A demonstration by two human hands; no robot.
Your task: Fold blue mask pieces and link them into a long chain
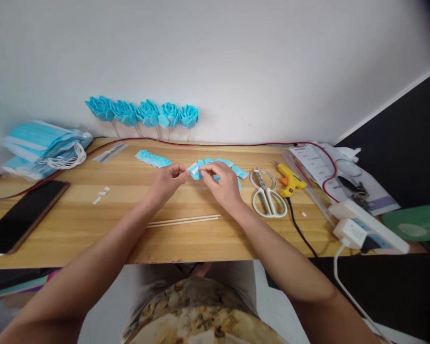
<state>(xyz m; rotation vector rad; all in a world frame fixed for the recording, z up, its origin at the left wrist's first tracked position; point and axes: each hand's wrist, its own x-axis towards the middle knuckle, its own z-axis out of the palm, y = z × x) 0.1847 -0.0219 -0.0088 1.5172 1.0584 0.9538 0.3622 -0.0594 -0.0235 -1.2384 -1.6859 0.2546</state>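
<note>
Between my two hands is a small blue fabric petal (195, 171) with a white strip on it. My left hand (170, 179) pinches its left side, fingers closed. On its right side the thumb and fingers of my right hand (222, 181) are closed on it too. Just behind and partly under my right hand lie more blue petals (239, 172), some hidden by it. A row of overlapping blue pieces (152, 158) lies beyond my left hand. Two thin wooden sticks (186, 220) rest on the table between my forearms.
Scissors (269, 196) and a yellow glue gun (289, 179) lie at right, near a power strip (370, 227). Several blue flowers on sticks (147, 113) lean on the wall. Blue face masks (39, 143), a phone (25, 217) and small white strips (101, 193) are at left.
</note>
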